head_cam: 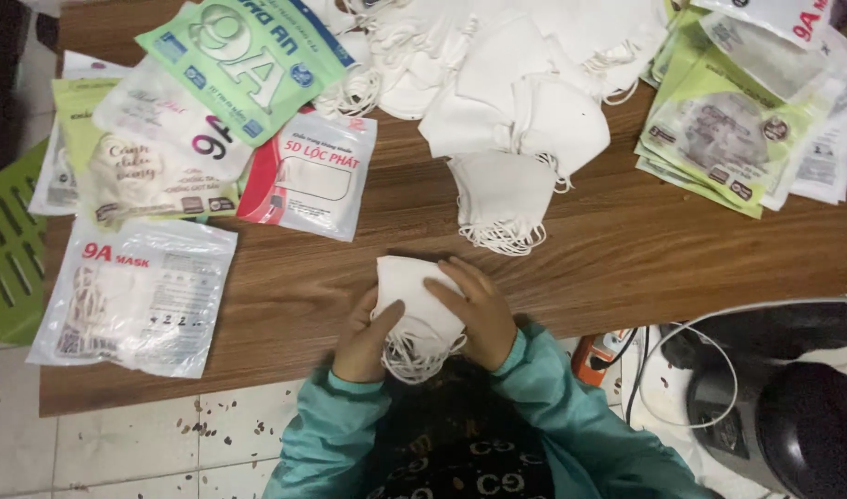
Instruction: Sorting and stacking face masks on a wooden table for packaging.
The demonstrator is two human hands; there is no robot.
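Both my hands hold a small stack of folded white face masks (412, 298) at the near edge of the wooden table (627, 249). My left hand (363, 337) grips the stack's left side. My right hand (479, 310) lies over its right side, fingers spread on top. The masks' ear loops (414, 359) hang down toward me. A pile of loose white masks (506, 111) lies just beyond, in the table's middle and back.
Several filled plastic mask packets (137, 291) lie at the table's left, and flat empty packets (737, 139) are stacked at the right. A green plastic crate (7, 249) stands beside the left edge. A dark appliance (802, 416) with white cables sits on the floor at right.
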